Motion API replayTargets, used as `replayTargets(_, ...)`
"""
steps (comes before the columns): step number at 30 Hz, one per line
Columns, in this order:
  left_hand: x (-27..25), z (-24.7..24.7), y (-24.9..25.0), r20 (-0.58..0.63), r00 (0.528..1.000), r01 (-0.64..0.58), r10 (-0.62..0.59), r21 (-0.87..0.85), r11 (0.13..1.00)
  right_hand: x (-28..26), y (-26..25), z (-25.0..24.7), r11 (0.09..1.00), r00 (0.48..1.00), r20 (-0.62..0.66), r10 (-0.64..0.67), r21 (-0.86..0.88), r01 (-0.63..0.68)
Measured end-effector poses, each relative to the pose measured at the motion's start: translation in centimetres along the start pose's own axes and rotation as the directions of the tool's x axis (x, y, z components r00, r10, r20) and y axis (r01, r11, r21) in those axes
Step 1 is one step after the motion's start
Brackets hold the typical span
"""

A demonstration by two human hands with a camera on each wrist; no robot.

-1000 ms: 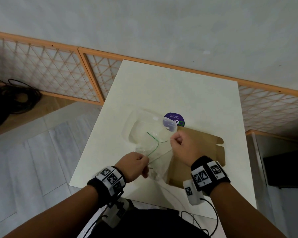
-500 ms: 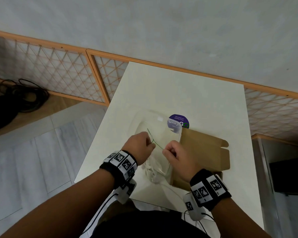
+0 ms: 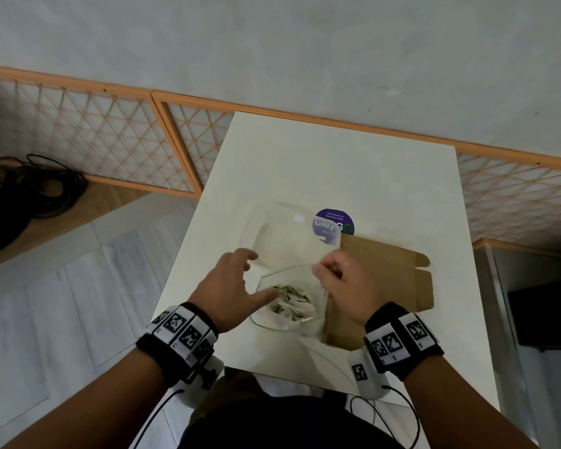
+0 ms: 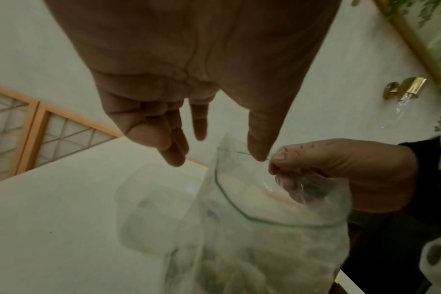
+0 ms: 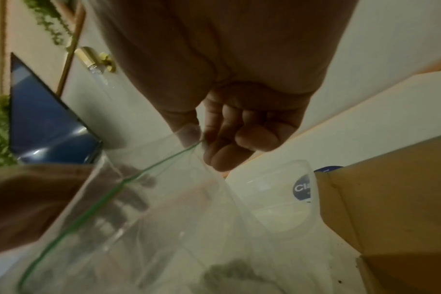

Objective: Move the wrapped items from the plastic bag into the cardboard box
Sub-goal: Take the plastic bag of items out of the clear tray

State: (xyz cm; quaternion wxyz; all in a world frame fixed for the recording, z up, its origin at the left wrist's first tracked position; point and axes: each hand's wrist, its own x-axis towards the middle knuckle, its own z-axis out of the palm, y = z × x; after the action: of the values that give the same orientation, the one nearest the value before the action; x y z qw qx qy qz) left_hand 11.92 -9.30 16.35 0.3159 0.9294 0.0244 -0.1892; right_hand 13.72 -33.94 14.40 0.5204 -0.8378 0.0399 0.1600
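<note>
A clear plastic bag (image 3: 289, 322) with a green zip rim (image 4: 229, 201) stands open on the white table (image 3: 386, 176). Several pale wrapped items (image 3: 292, 303) lie in its bottom. My right hand (image 3: 340, 280) pinches the bag's right rim between thumb and fingers (image 5: 214, 157). My left hand (image 3: 234, 286) hovers at the bag's left side with fingers spread and straight, holding nothing; its thumb points at the mouth. The open brown cardboard box (image 3: 389, 280) lies just right of the bag, under my right hand.
A clear plastic container (image 3: 282, 234) sits behind the bag, a round purple sticker (image 3: 334, 222) beside it. Table edges fall off to the left and right. Black cables (image 3: 30, 189) lie on the floor at far left. A lattice fence (image 3: 88, 137) runs behind.
My left hand let go of the bag's rim and spread its fingers. The bag's mouth now gapes wide, showing the wrapped items. My right hand keeps its pinch.
</note>
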Motion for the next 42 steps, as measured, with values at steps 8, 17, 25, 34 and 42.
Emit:
replayTargets(8, 2.6, 0.2, 1.3, 0.199, 0.969, 0.235, -0.145, -0.567, 0.789, -2.0, 1.7, 0.0, 0.97, 0.999, 0.046, 0.005, -0.243, 0.007)
replayTargets(17, 2.6, 0.9, -1.0, 0.636, 0.771, 0.621, 0.038, -0.764, 0.175, -2.1, 3.7, -1.2, 0.834, 0.874, 0.211, 0.437, 0.269, -0.482)
replayTargets(25, 2.0, 4.0, -2.3, 0.639, 0.765, 0.642, -0.083, -0.746, 0.177, -1.6, 3.6, -2.4, 0.423, 0.745, 0.534, 0.401, 0.613, -0.667)
replayTargets(34, 1.8, 2.5, 0.4, 0.671, 0.738, 0.67, -0.065, -0.719, 0.184, -1.1, 4.2, -0.6, 0.41, 0.782, 0.517, 0.348, 0.666, -0.623)
replayTargets(42, 1.6, 3.6, -3.1, 0.599, 0.785, 0.619, -0.159, -0.742, 0.259, -2.2, 5.2, -1.0, 0.81, 0.83, 0.259, 0.495, 0.207, -0.548)
